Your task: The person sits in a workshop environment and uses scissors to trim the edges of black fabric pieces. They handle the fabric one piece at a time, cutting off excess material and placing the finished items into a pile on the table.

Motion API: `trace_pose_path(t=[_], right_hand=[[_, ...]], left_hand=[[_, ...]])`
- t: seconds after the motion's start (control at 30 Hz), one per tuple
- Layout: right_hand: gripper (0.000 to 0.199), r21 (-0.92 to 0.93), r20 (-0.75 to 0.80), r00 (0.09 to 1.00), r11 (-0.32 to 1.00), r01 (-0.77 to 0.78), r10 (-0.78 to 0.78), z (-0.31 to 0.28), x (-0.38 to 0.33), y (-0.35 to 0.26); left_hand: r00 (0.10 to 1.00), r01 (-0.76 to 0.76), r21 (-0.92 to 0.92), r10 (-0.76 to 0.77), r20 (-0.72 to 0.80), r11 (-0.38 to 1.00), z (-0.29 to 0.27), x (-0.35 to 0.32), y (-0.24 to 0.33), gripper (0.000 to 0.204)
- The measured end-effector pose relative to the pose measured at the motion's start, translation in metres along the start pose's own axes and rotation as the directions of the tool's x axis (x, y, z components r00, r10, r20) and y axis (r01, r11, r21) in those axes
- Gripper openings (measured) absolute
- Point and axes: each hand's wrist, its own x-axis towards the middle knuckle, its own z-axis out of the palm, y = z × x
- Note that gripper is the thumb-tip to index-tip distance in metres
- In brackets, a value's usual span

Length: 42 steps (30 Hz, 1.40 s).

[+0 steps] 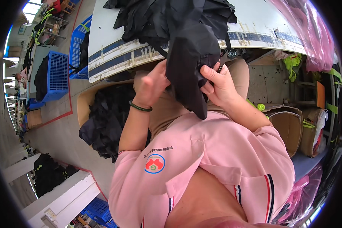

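Observation:
A black fabric piece hangs from the table edge down over my lap, its lower end narrowing to a rounded tip. My left hand is at its left side, the fingers partly hidden behind the cloth and the thumb blurred. On the other side my right hand pinches the fabric between thumb and fingers. Tucked in that same hand is a small dark tool with a narrow blade, perhaps thread snips; most of it is hidden. More black fabric pieces lie heaped on the white table.
At my left stands a cardboard box full of black fabric. Blue crates are farther left. Open cartons sit at my right. Pink plastic sheeting drapes over the table's right end, near a bright green strip.

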Motion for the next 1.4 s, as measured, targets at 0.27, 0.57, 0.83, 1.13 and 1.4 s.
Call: trace_pose_path(t=[0.27,0.57,0.83,1.13,1.4], right_hand=[[0.015,-0.253,0.003,0.971,0.939,0.233,-0.240,-0.009,0.011,0.007],[0.019,-0.715,0.069,0.959,0.657,0.240,-0.276,0.005,0.014,-0.020],[0.011,-0.801,0.111,0.961,0.550,0.236,-0.252,0.001,0.011,-0.023],[0.017,-0.814,0.240,0.883,0.413,0.409,-0.403,0.001,0.011,-0.007],[0.015,-0.832,0.225,0.904,0.411,0.373,-0.364,0.002,0.001,-0.005]], left_hand=[[0.961,-0.013,0.172,0.060,-0.271,0.985,0.011,0.013,0.019,0.037],[0.932,-0.044,0.357,0.167,-0.321,0.933,0.018,0.012,0.047,0.036],[0.879,-0.012,0.396,0.199,-0.433,0.918,0.010,0.002,0.048,0.032],[0.783,-0.337,0.940,0.542,0.306,-0.045,0.033,0.006,0.058,0.042],[0.953,-0.175,0.903,0.299,0.055,0.393,0.040,0.016,0.025,0.035]])
